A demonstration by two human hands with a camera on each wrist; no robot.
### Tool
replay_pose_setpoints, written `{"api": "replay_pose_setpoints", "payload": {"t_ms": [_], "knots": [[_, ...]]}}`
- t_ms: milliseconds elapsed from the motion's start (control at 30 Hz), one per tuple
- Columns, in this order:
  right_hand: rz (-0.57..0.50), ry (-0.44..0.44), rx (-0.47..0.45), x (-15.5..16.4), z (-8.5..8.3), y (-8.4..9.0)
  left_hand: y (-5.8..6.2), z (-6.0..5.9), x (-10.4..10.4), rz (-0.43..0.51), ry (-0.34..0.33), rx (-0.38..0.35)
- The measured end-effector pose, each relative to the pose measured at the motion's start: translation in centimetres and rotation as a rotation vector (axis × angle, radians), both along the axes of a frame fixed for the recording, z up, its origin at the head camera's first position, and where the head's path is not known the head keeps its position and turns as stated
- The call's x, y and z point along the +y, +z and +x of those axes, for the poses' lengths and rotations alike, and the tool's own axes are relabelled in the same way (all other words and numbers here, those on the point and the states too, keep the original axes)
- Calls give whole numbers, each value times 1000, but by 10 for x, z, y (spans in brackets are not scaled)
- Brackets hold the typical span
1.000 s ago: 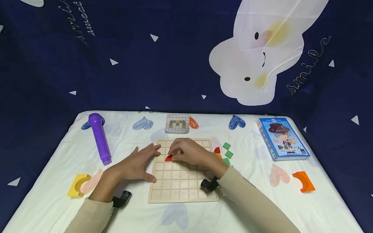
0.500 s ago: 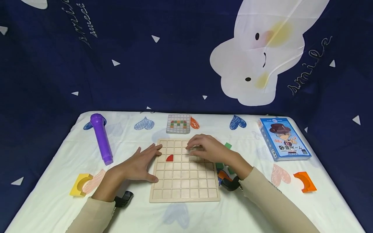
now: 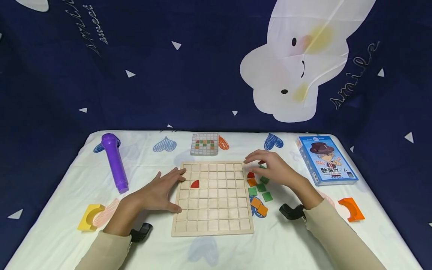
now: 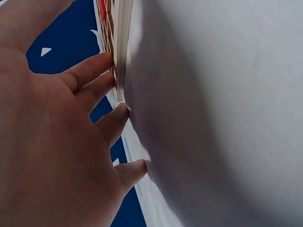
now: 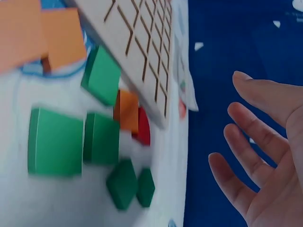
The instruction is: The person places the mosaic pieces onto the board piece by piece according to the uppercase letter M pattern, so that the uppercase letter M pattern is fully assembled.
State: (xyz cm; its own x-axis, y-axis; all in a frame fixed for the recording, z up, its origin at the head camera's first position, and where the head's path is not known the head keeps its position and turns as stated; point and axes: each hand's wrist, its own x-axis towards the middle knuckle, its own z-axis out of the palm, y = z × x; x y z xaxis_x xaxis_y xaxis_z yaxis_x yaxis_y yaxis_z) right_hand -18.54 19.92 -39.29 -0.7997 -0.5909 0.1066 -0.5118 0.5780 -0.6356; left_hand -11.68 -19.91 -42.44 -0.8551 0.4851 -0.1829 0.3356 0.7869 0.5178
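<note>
A wooden grid board [image 3: 212, 204] lies flat before me, with one red quarter-round tile [image 3: 195, 184] in a cell near its upper left. My left hand [image 3: 156, 195] rests at the board's left edge, thumb and fingers spread; in the left wrist view its fingertips [image 4: 108, 61] touch the rim. Beyond the right edge, my right hand [image 3: 278, 168] hovers over loose tiles, fingers apart and holding nothing. Below it lie several green tiles [image 3: 267, 196], several orange tiles [image 3: 262, 210] and a red tile [image 3: 251, 175]. The right hand partly hides the farthest tiles.
Behind the board is a small card [image 3: 204, 144] printed with a coloured grid pattern. A purple microphone-shaped object [image 3: 116, 163] and a yellow arch block [image 3: 90, 217] lie left. At right are a blue game box [image 3: 326, 160] and an orange arch block [image 3: 352, 210].
My right hand has let go of the red quarter-round tile in its cell and moved right, off the board to above the loose tiles. The left hand has stayed at the board's edge.
</note>
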Motion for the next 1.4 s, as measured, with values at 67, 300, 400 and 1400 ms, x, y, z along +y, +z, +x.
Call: {"api": "replay_pose_setpoints", "payload": {"t_ms": [67, 300, 400, 1400], "knots": [[3, -32, -11, 8, -1, 0, 0, 0, 0, 2, 0, 0], [-3, -109, -34, 29, -4, -1, 0, 0, 0, 3, 3, -3], [-19, -121, -25, 37, -6, -5, 0, 0, 1, -2, 6, -3], [44, -146, -122, 49, -8, -52, -1, 0, 0, -2, 5, 2]]}}
